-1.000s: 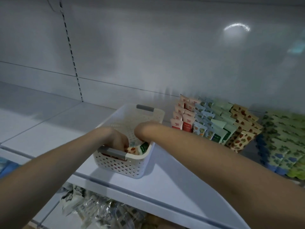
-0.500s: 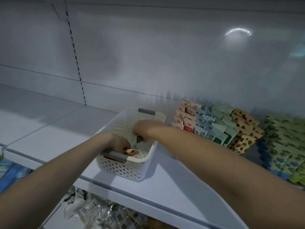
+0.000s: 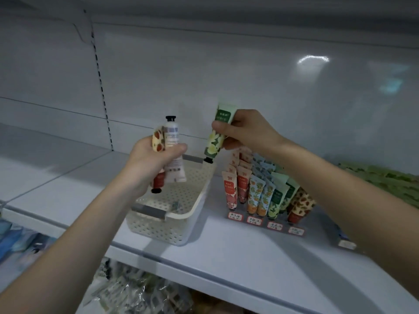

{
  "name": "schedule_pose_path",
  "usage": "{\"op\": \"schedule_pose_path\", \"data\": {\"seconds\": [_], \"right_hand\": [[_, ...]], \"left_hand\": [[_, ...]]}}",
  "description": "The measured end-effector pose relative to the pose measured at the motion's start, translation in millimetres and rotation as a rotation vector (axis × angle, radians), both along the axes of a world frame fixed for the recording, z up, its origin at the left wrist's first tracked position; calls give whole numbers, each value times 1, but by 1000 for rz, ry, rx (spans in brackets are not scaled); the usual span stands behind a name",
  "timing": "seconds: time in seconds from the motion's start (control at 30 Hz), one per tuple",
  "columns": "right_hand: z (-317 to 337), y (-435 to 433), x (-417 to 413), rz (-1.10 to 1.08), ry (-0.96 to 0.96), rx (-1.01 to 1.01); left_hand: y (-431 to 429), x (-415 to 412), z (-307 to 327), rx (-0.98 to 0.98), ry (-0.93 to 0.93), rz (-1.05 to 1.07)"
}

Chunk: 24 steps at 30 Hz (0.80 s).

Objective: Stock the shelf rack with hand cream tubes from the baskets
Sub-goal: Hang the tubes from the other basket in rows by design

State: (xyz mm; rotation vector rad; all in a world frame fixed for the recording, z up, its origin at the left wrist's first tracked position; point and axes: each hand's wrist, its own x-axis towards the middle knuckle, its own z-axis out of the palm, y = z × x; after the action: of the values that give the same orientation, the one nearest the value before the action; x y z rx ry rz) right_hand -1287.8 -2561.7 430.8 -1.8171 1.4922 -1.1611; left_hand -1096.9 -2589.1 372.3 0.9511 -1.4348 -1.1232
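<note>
The left hand (image 3: 149, 164) gripped a red-patterned tube (image 3: 158, 141) and a white tube (image 3: 173, 141) over the basket (image 3: 176, 223). The right hand (image 3: 247, 132) pinched a green tube (image 3: 216, 137), its cap hanging below the fingers.

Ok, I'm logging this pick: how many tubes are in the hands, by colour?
Red-and-cream tube: 1, in the left hand
White tube: 1, also in the left hand
Green tube: 1, in the right hand
Total: 3
</note>
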Motion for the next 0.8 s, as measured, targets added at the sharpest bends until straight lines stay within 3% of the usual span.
{"op": "schedule_pose_path", "data": {"seconds": [0.1,0.23,0.6,0.7,0.8], "right_hand": [[-4,35,-8,-28,-91,40],[-15,77,-22,-39,-202,50],[-50,139,-82,-144,-219,193],[-62,145,-95,-242,-175,114],[-75,144,-114,-419,-12,-66]], "left_hand": [[32,-20,4,51,107,-75],[69,-46,-9,99,104,-226],[117,-104,-60,192,86,-314],[123,-116,-76,241,95,-286],[128,-120,-90,303,146,-213]]}}
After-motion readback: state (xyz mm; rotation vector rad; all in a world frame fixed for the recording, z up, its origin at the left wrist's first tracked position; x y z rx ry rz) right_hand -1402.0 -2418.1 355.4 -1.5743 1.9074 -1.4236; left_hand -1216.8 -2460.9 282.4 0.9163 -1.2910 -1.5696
